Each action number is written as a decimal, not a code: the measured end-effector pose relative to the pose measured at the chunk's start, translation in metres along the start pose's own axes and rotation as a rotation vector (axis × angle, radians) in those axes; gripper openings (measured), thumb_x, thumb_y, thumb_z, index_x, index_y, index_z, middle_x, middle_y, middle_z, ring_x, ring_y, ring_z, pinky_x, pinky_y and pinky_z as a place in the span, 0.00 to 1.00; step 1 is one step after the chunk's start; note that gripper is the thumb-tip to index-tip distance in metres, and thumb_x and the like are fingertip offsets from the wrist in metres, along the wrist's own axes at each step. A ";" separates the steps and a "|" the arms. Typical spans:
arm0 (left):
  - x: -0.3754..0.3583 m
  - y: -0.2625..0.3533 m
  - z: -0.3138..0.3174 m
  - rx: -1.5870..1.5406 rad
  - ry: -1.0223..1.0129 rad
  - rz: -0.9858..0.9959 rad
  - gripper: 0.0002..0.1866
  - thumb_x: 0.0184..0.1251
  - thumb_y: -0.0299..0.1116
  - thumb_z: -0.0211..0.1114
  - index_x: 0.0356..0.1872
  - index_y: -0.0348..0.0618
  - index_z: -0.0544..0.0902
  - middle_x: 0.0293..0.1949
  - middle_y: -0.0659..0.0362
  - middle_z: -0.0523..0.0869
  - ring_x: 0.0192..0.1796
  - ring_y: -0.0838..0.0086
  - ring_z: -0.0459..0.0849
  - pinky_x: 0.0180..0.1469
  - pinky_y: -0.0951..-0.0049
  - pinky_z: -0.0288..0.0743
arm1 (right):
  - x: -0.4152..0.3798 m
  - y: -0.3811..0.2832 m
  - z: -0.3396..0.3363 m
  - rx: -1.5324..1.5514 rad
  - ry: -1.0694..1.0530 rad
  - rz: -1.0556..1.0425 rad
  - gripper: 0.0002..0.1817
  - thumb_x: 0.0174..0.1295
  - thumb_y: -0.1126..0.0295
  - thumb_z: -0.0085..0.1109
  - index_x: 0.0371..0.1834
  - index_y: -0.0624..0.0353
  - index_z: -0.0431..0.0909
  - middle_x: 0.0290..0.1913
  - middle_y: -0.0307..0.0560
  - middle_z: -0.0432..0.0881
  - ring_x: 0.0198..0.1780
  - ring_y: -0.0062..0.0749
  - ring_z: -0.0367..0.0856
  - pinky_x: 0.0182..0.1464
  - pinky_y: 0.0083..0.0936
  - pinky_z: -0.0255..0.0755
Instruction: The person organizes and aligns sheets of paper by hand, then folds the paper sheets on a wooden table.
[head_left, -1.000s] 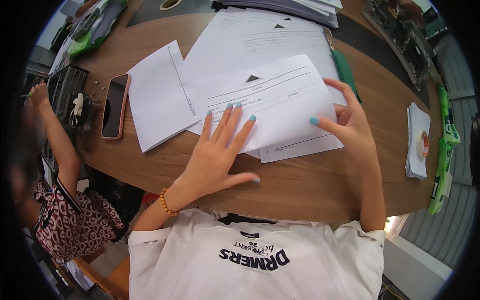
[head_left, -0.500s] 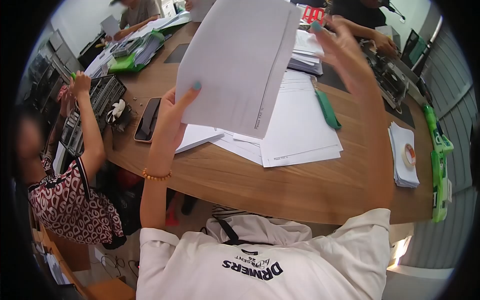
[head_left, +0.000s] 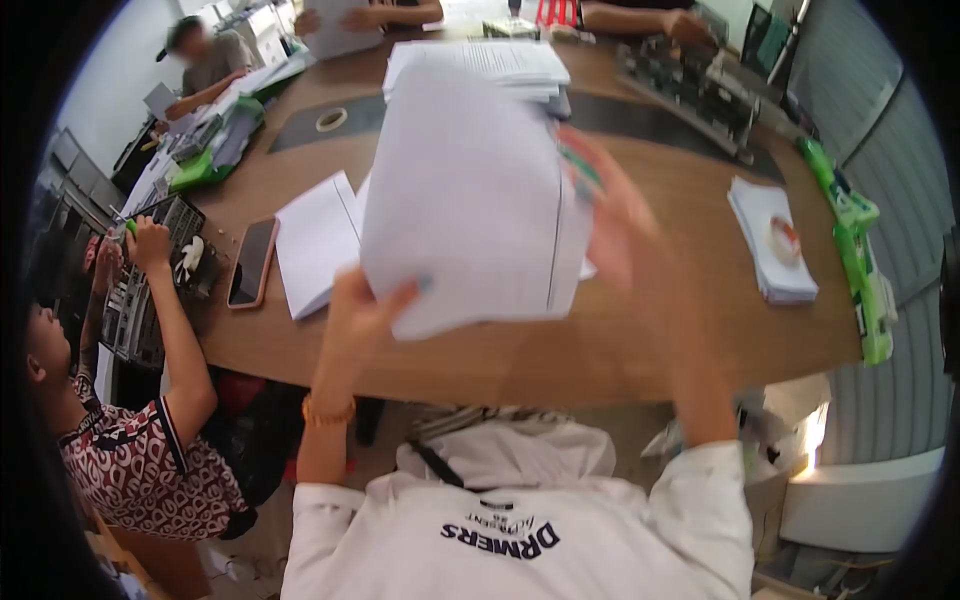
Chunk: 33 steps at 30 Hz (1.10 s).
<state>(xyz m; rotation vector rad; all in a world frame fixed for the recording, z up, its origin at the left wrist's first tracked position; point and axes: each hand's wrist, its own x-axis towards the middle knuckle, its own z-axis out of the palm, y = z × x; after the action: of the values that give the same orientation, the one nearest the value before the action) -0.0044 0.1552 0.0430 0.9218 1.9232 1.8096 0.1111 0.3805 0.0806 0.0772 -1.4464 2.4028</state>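
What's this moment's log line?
left hand: gripping paper above table; right hand: blurred at paper's right edge; phone: on table; tape roll: on sheet stack

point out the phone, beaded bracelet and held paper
Phone [head_left: 252, 262], head view, middle of dark screen.
Beaded bracelet [head_left: 328, 415], head view, front beads.
Held paper [head_left: 468, 205], head view, middle of its face.

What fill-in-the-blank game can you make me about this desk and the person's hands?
The beaded bracelet is around the person's ____ wrist.
The fingers of that hand hold a large white sheet of ____.
The phone lies face ____ on the wooden table.
A roll of tape rests on ____ of the narrow paper stack.
Missing words: left; paper; up; top.
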 end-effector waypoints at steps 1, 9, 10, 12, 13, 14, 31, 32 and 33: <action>-0.015 0.000 0.002 0.134 -0.008 -0.001 0.09 0.52 0.24 0.66 0.34 0.32 0.80 0.30 0.59 0.82 0.33 0.84 0.75 0.35 0.80 0.70 | -0.022 0.005 0.006 -0.026 0.006 -0.132 0.40 0.52 0.65 0.63 0.66 0.60 0.51 0.63 0.48 0.60 0.56 0.31 0.69 0.55 0.29 0.66; -0.182 -0.111 -0.088 0.257 -0.300 -0.613 0.24 0.50 0.33 0.66 0.50 0.41 0.74 0.49 0.52 0.77 0.50 0.62 0.75 0.51 0.61 0.69 | -0.094 0.113 0.089 -0.271 -0.926 0.033 0.18 0.51 0.81 0.55 0.47 0.57 0.73 0.46 0.47 0.76 0.47 0.39 0.75 0.51 0.28 0.67; -0.205 -0.125 -0.088 0.088 -0.141 -0.669 0.25 0.51 0.34 0.65 0.52 0.41 0.73 0.50 0.52 0.76 0.51 0.62 0.75 0.52 0.60 0.68 | -0.096 0.133 0.096 -0.258 -0.905 0.084 0.17 0.53 0.82 0.52 0.47 0.59 0.73 0.46 0.47 0.77 0.47 0.39 0.75 0.51 0.28 0.67; -0.243 -0.158 -0.080 -0.309 0.191 -0.664 0.27 0.51 0.35 0.65 0.54 0.42 0.71 0.53 0.52 0.75 0.54 0.61 0.73 0.54 0.58 0.67 | -0.092 0.180 0.107 -0.256 -0.838 0.090 0.18 0.53 0.83 0.51 0.49 0.60 0.72 0.46 0.50 0.77 0.48 0.41 0.75 0.49 0.31 0.68; -0.255 -0.171 -0.072 -0.499 0.299 -0.603 0.28 0.52 0.36 0.64 0.56 0.42 0.70 0.55 0.52 0.74 0.56 0.61 0.72 0.55 0.57 0.67 | -0.097 0.234 0.108 -0.309 -0.681 -0.041 0.22 0.50 0.82 0.53 0.51 0.58 0.71 0.51 0.56 0.74 0.48 0.48 0.75 0.46 0.32 0.69; -0.264 -0.185 -0.063 -0.641 0.349 -0.534 0.29 0.52 0.37 0.64 0.57 0.43 0.69 0.56 0.52 0.73 0.57 0.60 0.72 0.55 0.56 0.66 | -0.102 0.285 0.105 -0.314 -0.684 -0.050 0.22 0.50 0.82 0.53 0.51 0.58 0.71 0.51 0.56 0.74 0.48 0.48 0.75 0.46 0.32 0.69; -0.214 -0.275 -0.055 -1.432 0.494 -0.305 0.39 0.55 0.53 0.56 0.66 0.46 0.58 0.62 0.52 0.65 0.63 0.59 0.62 0.59 0.49 0.58 | -0.092 0.425 0.073 -1.476 -1.006 -0.122 0.14 0.50 0.63 0.55 0.38 0.56 0.80 0.46 0.50 0.74 0.47 0.39 0.74 0.50 0.34 0.69; -0.210 -0.272 -0.056 -1.417 0.498 -0.319 0.38 0.55 0.53 0.56 0.65 0.46 0.58 0.62 0.52 0.65 0.63 0.59 0.62 0.59 0.50 0.58 | -0.092 0.425 0.071 -1.470 -0.993 -0.114 0.14 0.50 0.63 0.55 0.38 0.56 0.80 0.46 0.50 0.74 0.48 0.39 0.73 0.51 0.34 0.69; -0.209 -0.273 -0.056 -1.406 0.502 -0.338 0.38 0.55 0.53 0.56 0.65 0.46 0.58 0.62 0.52 0.65 0.63 0.59 0.62 0.59 0.50 0.58 | -0.092 0.425 0.069 -1.471 -0.985 -0.103 0.14 0.50 0.63 0.55 0.38 0.56 0.80 0.46 0.50 0.74 0.48 0.39 0.73 0.51 0.34 0.69</action>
<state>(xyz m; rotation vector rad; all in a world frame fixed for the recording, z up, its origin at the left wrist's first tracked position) 0.0516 -0.0187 -0.2544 -0.3324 0.4613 2.5238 0.0578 0.1156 -0.2666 0.9659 -3.0499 0.6118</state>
